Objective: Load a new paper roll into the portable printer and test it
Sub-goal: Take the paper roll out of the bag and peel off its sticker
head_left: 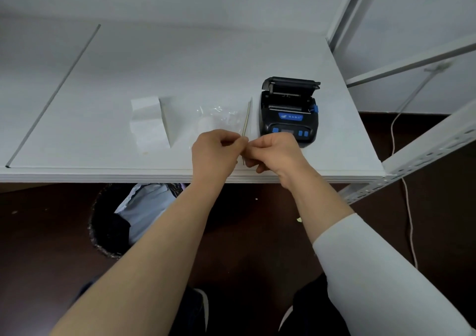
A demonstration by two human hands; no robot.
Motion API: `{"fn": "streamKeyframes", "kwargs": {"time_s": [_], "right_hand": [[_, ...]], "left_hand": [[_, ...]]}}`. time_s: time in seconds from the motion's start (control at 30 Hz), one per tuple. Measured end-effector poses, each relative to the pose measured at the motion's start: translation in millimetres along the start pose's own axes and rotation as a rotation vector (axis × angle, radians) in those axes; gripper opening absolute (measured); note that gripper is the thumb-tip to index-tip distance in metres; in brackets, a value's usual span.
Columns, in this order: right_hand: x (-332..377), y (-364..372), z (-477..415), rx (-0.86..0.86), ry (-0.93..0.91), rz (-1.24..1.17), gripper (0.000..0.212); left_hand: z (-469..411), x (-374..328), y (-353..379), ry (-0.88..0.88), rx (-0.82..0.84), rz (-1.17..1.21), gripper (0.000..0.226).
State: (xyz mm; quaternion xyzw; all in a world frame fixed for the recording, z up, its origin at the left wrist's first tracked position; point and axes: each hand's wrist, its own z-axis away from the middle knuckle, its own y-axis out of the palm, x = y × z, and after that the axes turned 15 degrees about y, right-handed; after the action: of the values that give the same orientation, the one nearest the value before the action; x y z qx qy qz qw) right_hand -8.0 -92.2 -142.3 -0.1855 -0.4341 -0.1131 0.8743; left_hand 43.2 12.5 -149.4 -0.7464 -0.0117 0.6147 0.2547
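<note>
The black portable printer (289,111) with blue buttons stands on the white table (180,65) at the right, its lid raised and its paper bay showing. Left of it lies a clear plastic bag (219,116) with a thin sealed strip along its right edge. My left hand (216,152) and my right hand (273,152) meet near the table's front edge, both pinching the near end of that strip. I cannot make out a roll inside the bag. A folded stack of white label paper (149,121) lies further left.
A white metal shelf frame (417,59) rises at the right, with a cable (407,194) hanging to the dark floor. Under the table's front edge stands a bin lined with a black bag (121,217). A groove crosses the tabletop at the left (56,93).
</note>
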Motion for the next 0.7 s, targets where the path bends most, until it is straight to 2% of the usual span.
{"fn": "streamKeyframes", "kwargs": {"time_s": [0.2,0.43,0.7], "right_hand": [[-1.2,-0.3,-2.0,-0.019,-0.023,0.004,0.014],[-1.9,0.5,-6.3,0.083,0.048,-0.167,0.007],[0.3,5.9,-6.5,0.021,0.083,-0.271,0.007]], "left_hand": [[-2.4,-0.6,0.6,0.048,0.026,-0.090,0.016],[-6.3,2.8,0.4,0.092,0.073,-0.159,0.022],[-8.5,7.9,4.4,0.116,0.065,-0.155,0.020]]}}
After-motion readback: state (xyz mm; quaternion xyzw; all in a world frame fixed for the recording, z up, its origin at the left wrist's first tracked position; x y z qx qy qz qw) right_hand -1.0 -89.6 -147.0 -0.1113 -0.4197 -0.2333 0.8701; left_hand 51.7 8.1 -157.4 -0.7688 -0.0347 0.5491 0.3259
